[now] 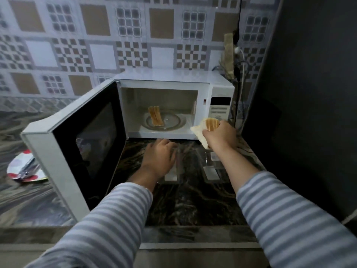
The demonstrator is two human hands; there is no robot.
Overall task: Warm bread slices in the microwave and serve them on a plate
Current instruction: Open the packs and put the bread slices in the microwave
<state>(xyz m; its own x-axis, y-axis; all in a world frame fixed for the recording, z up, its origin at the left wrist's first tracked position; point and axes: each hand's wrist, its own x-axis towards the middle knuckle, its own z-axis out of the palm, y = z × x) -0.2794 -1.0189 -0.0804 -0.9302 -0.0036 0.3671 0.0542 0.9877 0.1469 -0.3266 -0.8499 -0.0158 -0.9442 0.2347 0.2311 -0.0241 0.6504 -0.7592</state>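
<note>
Bread in play: the right hand [220, 135] grips a couple of slices of bread [206, 130], fingers curled round them, toasted crust edge facing up, just outside the near right corner of the microwave [173, 105]. More bread slices [155, 118] sit inside, standing on edge on the glass turntable [164, 121], towards its left side. The left hand [159, 157] hovers low over the dark worktop [183, 200] just in front of the oven's opening, fingers loosely bent, holding nothing; motion blur smears the fingertips. Both arms wear striped sleeves [289, 219].

The microwave door [77, 140] is swung wide open to the left, its dark window facing the hands, and it stands between them and the plate [25, 168]. That plate, white with red spots, lies on the worktop at the far left, partly hidden behind the door's edge, with what looks like a metal utensil [29, 167] on it, too blurred to name. The control panel [220, 107] is on the oven's right, just beyond the held bread. Behind, a patterned tile wall [96, 45]; at the right, a dark panel [309, 93] with a white cable [241, 74] hanging beside it.
</note>
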